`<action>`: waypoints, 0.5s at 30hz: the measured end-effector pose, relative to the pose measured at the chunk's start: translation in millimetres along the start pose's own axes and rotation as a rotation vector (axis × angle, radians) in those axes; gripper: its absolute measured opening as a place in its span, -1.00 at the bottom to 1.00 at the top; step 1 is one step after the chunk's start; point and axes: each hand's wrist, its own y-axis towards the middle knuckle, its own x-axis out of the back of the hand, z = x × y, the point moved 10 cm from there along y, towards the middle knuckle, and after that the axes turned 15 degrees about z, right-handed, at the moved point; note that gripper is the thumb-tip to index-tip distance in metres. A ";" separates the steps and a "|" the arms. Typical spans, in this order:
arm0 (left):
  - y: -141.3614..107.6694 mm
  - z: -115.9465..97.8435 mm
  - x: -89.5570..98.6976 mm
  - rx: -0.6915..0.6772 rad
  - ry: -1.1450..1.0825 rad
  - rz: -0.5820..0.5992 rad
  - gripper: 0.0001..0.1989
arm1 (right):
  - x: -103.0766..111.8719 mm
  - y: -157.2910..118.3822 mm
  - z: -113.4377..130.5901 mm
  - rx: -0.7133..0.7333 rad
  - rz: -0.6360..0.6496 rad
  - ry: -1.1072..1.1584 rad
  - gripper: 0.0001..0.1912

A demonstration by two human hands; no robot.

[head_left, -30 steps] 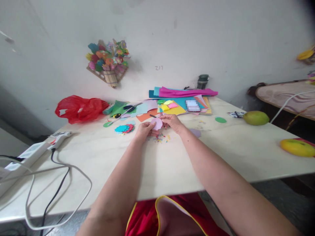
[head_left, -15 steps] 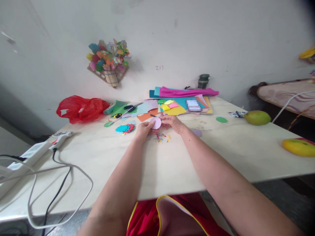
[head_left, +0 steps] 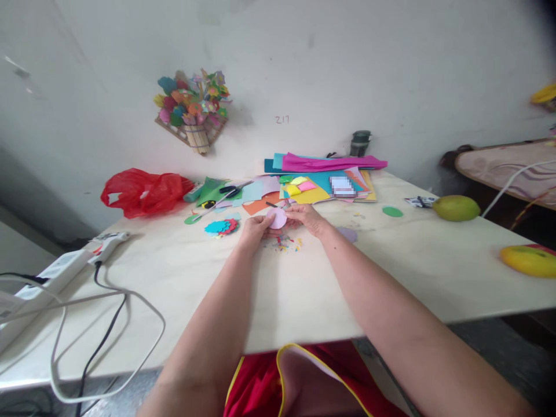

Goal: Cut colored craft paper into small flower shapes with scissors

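Observation:
Between my two hands is a small lilac paper circle point(head_left: 277, 218), raised a little above the table. My left hand point(head_left: 256, 227) pinches its left side, thumb on top. The fingertips of my right hand point(head_left: 306, 218) are closed at its right edge. Tiny coloured paper scraps point(head_left: 284, 244) lie scattered just below the hands. A dark slim thing point(head_left: 271, 204) shows behind the circle; its kind is not clear. Left of my left hand is a pile of scalloped blue and red paper cutouts point(head_left: 222, 227).
Scissors point(head_left: 234, 189), coloured paper sheets point(head_left: 260, 205) and bright small packets point(head_left: 299, 186) lie behind my hands. A red plastic bag point(head_left: 145, 194) and a power strip point(head_left: 61, 272) with cables are at left. A green mango point(head_left: 456, 208) and a yellow one point(head_left: 529, 260) lie at right.
The fingers of my right hand have come down onto the right edge of the lilac paper circle. My left hand keeps its pinch, and the circle has barely moved.

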 end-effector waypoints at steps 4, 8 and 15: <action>-0.8 0.9 -0.9 0.013 0.005 0.003 -0.68 | -0.4 1.4 -0.2 -0.001 -0.022 -0.036 -0.77; -1.7 -0.4 -5.2 0.008 0.010 0.037 -0.66 | 1.7 0.8 2.4 -0.013 -0.096 -0.074 -0.81; -5.5 -1.8 0.2 0.037 -0.145 -0.042 -0.40 | 5.3 -2.5 10.9 -0.001 -0.188 -0.099 -0.83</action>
